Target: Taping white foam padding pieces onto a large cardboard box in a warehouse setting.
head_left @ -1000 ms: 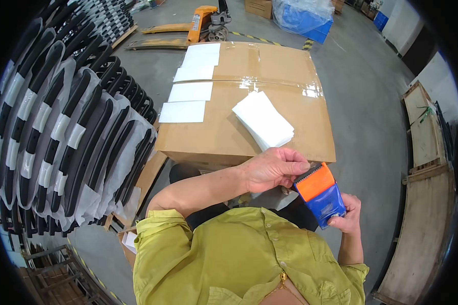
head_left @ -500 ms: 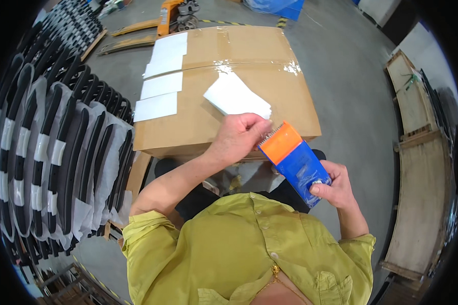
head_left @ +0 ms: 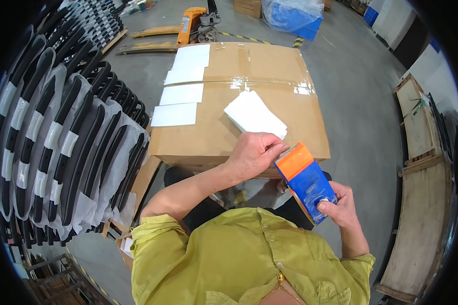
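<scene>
Right hand (head_left: 343,206) is gripping the blue-and-orange tape dispenser (head_left: 305,180) in front of the chest, just off the near edge of the large cardboard box (head_left: 239,96), while the left hand (head_left: 252,152) is pinching at its orange front end. Judging by this, the tape end is being freed. Next, the strip likely needs pulling out toward the box seam.

Paper stack (head_left: 254,114) on box (head_left: 239,101); chair parts (head_left: 61,137) left.
</scene>
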The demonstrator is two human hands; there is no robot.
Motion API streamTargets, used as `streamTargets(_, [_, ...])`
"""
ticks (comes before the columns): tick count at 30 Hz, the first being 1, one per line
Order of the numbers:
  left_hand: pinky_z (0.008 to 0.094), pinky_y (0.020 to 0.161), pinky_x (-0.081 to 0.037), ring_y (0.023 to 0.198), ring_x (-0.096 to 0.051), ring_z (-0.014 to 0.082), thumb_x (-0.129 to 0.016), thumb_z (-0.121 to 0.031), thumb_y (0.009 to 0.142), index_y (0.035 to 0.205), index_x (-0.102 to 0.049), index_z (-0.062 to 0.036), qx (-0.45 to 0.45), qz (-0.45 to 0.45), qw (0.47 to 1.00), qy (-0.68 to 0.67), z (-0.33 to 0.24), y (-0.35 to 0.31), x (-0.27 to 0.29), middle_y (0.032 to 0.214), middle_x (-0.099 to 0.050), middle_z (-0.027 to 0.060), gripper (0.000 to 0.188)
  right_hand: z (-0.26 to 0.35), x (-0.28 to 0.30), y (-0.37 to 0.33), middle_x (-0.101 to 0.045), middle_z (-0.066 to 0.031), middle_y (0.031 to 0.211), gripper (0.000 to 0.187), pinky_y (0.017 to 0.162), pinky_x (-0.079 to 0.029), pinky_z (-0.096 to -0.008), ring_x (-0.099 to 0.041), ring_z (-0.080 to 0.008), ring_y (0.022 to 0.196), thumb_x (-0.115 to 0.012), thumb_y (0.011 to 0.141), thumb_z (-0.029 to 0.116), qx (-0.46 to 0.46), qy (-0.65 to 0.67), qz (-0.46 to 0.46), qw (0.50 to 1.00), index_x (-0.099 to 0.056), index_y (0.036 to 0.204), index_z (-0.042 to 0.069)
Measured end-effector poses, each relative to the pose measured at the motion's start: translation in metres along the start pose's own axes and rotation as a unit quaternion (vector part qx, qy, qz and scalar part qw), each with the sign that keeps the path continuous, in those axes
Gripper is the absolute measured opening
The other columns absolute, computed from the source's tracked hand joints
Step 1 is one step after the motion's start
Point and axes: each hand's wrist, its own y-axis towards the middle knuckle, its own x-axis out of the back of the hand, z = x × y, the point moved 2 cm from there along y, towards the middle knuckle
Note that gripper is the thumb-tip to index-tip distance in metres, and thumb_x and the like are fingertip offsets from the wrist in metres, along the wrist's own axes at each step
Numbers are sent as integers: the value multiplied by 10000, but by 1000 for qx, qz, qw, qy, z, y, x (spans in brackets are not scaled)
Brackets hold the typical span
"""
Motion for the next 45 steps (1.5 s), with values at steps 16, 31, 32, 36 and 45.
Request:
streamTargets(16, [316, 625, -460, 759, -604, 226, -655, -282, 794, 798, -684, -72, -137, -179, 906, 357, 51, 54, 60, 845, -647, 46, 212, 31, -1, 35, -644, -69, 796, 455, 638, -458, -238, -565, -93, 695, -719, 735, 354, -53, -87, -8, 995, -646, 930, -50])
streamTargets(31, [372, 791, -395, 937, -546, 231, -618, -333, 814, 1090, -544, -60, -88, -308, 780, 537, 91, 59, 68, 1141, -531, 79, 394, 36, 0, 87, -663, -111, 836, 505, 667, -500, -249, -617, -129, 706, -731, 731, 366, -105, -56, 47, 992, -632, 962, -71])
streamTargets(32, [360, 769, -410, 908, -552, 227, -601, -317, 834, 1077, -546, -47, -104, -336, 817, 457, 90, 53, 70, 1103, -547, 86, 367, 36, 0, 86, -664, -111, 838, 505, 666, -501, -249, -617, -129, 705, -732, 731, 364, -107, -58, 44, 992, -631, 965, -72])
streamTargets(36, [308, 640, -464, 740, -563, 186, -490, -263, 929, 1034, -554, -15, 63, -303, 944, 112, 89, -5, 66, 871, -609, 98, 277, 37, 0, 81, -663, -111, 845, 489, 662, -502, -252, -619, -133, 702, -733, 736, 352, -110, -35, 48, 992, -632, 972, -63])
streamTargets(45, [285, 734, -496, 860, -615, 149, -455, -426, 930, 1090, -542, 17, 273, -77, 829, -482, 74, -51, -10, 977, -636, 85, 479, 19, -14, 50, -655, -81, 845, 433, 681, -488, -238, -600, -104, 745, -735, 747, 295, -108, -33, 79, 990, -629, 987, -49])
